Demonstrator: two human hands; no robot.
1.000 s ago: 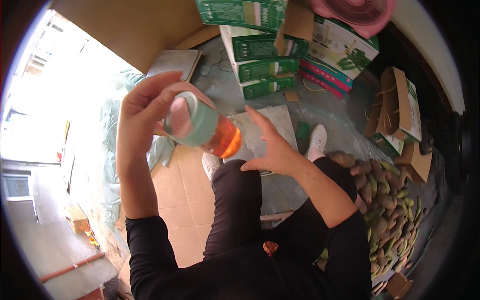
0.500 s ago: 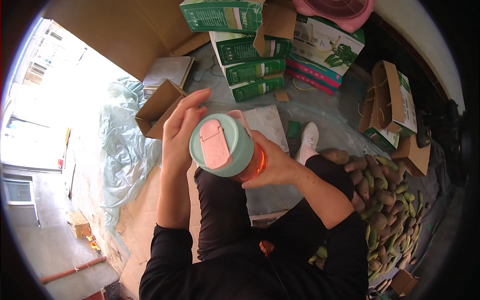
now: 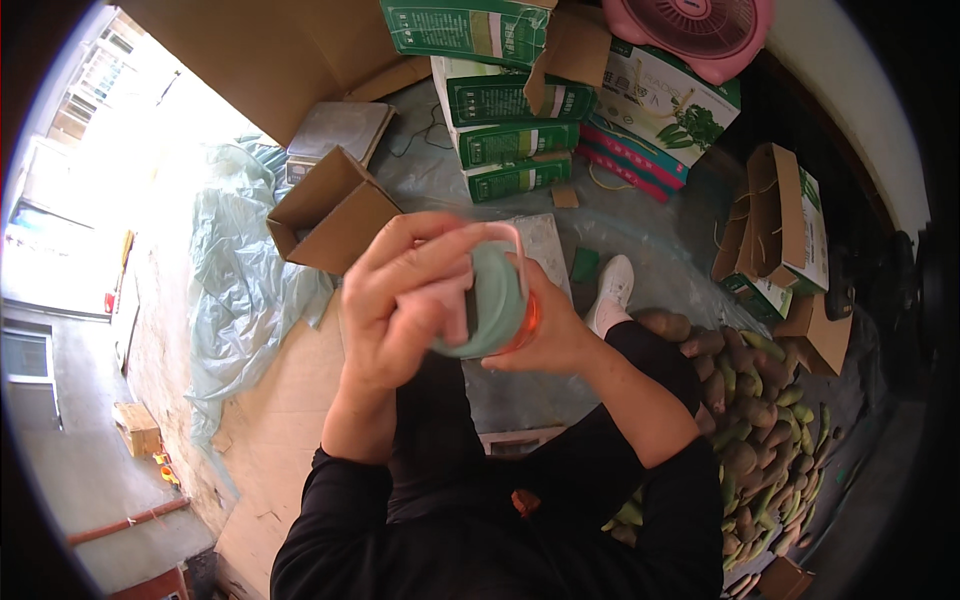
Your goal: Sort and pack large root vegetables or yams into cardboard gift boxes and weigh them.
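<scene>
A water bottle with a mint-green lid (image 3: 497, 300) and a see-through, orange-red body (image 3: 527, 325) is held above my lap. My right hand (image 3: 558, 322) wraps round the body from the right. Over the lid's left side, my left hand (image 3: 385, 305) has its thumb and fingers closed about the pink flap (image 3: 458, 312), which looks tipped up from the top. Some of those fingers are blurred. A pink loop handle (image 3: 517, 238) stands up at the lid's far edge. The lid's left part is hidden by my left hand.
An opened carton (image 3: 335, 215) and crumpled plastic sheeting (image 3: 235, 280) lie to the left. Stacked green boxes (image 3: 515, 145) and a pink fan (image 3: 690, 30) are ahead. A heap of green-and-brown radishes (image 3: 765, 420) and opened boxes (image 3: 775, 215) are at the right.
My left hand has gone from open beside the bottle to closed on its lid. The pink flap, flat before, looks raised, and the bottle has tilted, with its loop handle now showing clearly.
</scene>
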